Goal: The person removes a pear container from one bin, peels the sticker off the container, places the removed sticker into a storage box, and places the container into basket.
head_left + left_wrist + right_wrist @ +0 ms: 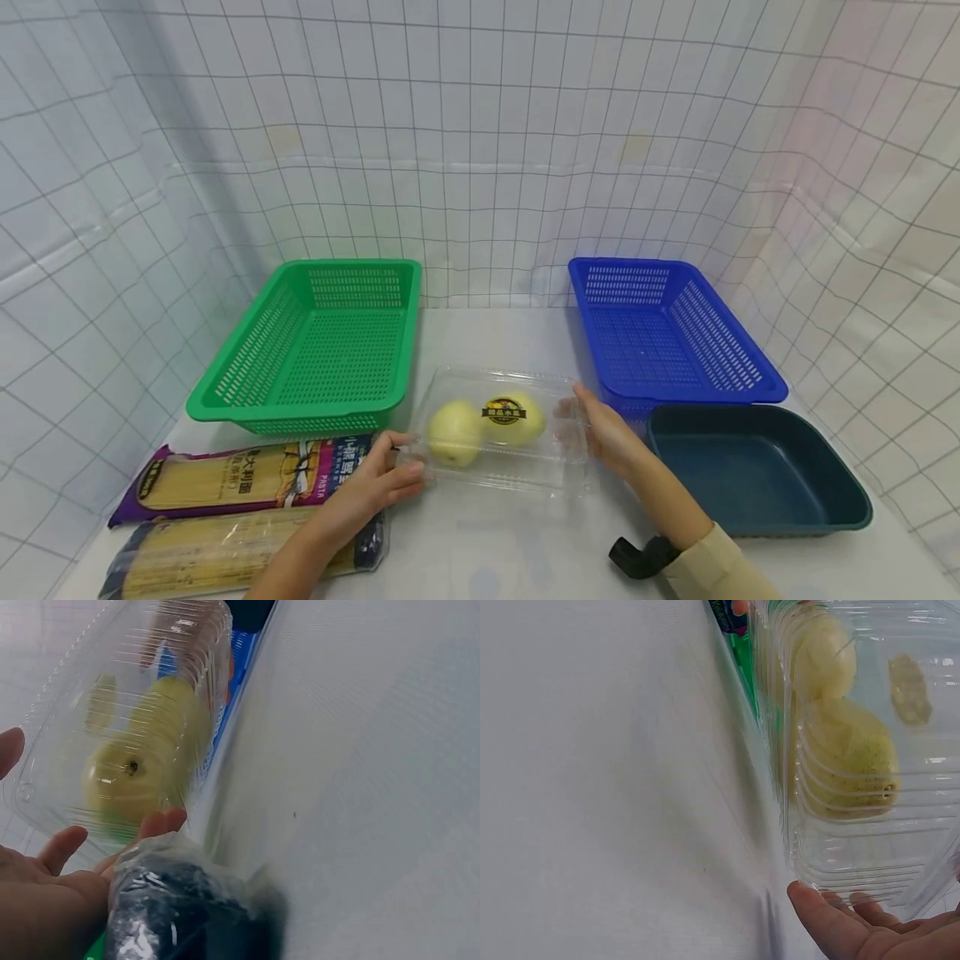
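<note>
A clear plastic fruit box point(555, 458) with a black and gold label holds two yellow-green pears point(453, 433). It is between both hands over the white table. My left hand point(378, 479) grips its left end, thumb near the front corner and fingers along the side. At the opposite end my right hand point(611, 429) holds the box, with some fingers visible through the plastic. In the left wrist view, the left hand's fingers point(64, 847) border the box end. The right thumb point(810, 904) touches the lower corner in the right wrist view.
A green basket point(345, 350) stands back left, a blue basket point(667, 350) back right. In front of the blue one is a dark teal tub point(750, 467). Purple-wrapped pasta point(225, 479) and a clear pack of noodles point(202, 550) lie at the left, under the left forearm.
</note>
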`<action>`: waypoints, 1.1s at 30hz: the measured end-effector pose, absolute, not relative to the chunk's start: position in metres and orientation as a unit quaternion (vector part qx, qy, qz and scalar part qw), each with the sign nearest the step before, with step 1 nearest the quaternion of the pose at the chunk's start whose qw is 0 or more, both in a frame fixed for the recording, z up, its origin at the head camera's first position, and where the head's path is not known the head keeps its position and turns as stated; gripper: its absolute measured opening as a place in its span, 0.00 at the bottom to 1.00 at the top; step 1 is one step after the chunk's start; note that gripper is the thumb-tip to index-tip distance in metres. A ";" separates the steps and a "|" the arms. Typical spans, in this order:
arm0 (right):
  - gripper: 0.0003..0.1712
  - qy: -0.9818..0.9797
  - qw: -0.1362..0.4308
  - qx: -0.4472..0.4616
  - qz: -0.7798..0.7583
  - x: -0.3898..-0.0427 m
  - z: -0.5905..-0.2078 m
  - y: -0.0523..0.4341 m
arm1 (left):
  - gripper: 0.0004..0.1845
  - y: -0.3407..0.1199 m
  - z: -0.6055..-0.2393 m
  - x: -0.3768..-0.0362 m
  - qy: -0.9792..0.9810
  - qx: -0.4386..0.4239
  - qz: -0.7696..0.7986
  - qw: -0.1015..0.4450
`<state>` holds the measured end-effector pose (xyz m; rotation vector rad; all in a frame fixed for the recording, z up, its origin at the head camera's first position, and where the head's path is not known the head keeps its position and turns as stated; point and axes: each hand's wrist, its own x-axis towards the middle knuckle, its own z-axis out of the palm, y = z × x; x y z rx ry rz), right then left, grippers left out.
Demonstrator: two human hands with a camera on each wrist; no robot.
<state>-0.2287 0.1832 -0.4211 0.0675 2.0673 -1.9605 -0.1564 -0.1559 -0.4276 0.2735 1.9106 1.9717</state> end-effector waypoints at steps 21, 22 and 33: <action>0.45 0.693 0.113 0.021 -0.712 -0.237 -0.437 0.182 | 0.29 -0.125 -0.432 -0.140 0.777 0.043 0.617 0.114; 0.45 0.694 0.114 0.018 -0.711 -0.238 -0.438 0.182 | 0.29 -0.124 -0.432 -0.139 0.778 0.039 0.618 0.108; 0.46 0.670 0.122 -0.001 -0.733 -0.244 -0.446 0.182 | 0.28 -0.117 -0.436 -0.130 0.774 0.039 0.626 0.089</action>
